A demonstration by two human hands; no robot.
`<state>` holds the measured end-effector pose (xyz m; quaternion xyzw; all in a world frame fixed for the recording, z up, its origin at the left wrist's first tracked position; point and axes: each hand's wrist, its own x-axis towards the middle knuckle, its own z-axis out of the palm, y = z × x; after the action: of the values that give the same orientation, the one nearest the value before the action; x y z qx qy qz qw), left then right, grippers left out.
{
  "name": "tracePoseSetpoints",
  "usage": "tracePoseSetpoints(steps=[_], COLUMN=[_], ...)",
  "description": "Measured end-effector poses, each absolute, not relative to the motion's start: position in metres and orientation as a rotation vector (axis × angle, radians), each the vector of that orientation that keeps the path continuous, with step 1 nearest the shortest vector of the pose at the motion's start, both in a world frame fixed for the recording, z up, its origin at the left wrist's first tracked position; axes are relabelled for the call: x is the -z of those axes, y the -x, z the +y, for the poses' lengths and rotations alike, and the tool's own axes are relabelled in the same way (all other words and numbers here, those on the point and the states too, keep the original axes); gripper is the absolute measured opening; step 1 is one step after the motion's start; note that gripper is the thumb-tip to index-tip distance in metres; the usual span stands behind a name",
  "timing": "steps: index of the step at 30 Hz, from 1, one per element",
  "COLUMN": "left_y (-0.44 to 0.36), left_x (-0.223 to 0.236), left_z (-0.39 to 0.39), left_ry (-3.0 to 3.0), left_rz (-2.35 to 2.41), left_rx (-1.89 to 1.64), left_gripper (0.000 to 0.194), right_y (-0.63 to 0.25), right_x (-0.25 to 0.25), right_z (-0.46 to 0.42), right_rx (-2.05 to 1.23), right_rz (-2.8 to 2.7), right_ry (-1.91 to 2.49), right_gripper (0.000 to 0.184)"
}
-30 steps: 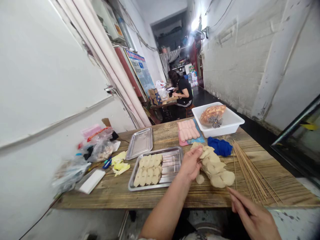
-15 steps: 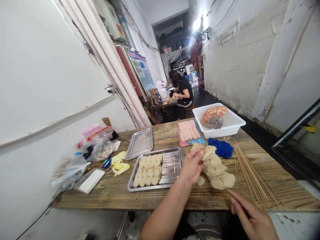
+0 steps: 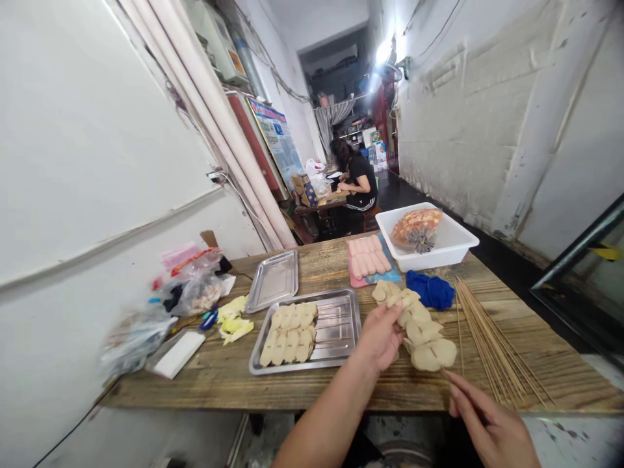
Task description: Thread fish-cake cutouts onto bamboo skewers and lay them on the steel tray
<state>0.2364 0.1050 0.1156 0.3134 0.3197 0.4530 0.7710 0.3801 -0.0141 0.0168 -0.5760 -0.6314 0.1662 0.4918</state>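
Observation:
My right hand pinches the near end of a bamboo skewer at the table's front edge. Pale beige round slices overlap in a row beyond that grip, apparently threaded on the skewer. With thumb and fingers closed, my left hand grips slices at the left side of this row. More pale slices show just beyond its fingertips. To the left, a metal tray bears finished skewers of similar slices in two rows, their bare sticks pointing right.
Loose bamboo skewers lie at right beside a blue cloth. Behind are pink sausages and a white tub with a bagged bundle. A second tray, plastic bags and a white box lie left. Another person sits farther back.
My left hand has shifted slightly down and right along the slices. A loose slice below it is now mostly hidden. My right hand stays nearly still on the skewer.

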Motion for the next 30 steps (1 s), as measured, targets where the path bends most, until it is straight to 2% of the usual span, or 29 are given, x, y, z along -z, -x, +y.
tracePoseSetpoints(steps=[15,30], left_y=[-0.25,-0.259], left_x=[-0.091,-0.086], left_z=[0.074,0.069], left_ry=[-0.658,-0.491], left_rz=[0.668,0.649], left_rx=[-0.896,-0.937], left_gripper=[0.036,0.028], right_y=[-0.373,-0.363], right_x=[-0.024,-0.033], right_z=[-0.009,-0.003], right_rx=[-0.605,-0.711], right_rz=[-1.312,-1.245], right_ry=[1.485,1.42], right_gripper=[0.031,0.029])
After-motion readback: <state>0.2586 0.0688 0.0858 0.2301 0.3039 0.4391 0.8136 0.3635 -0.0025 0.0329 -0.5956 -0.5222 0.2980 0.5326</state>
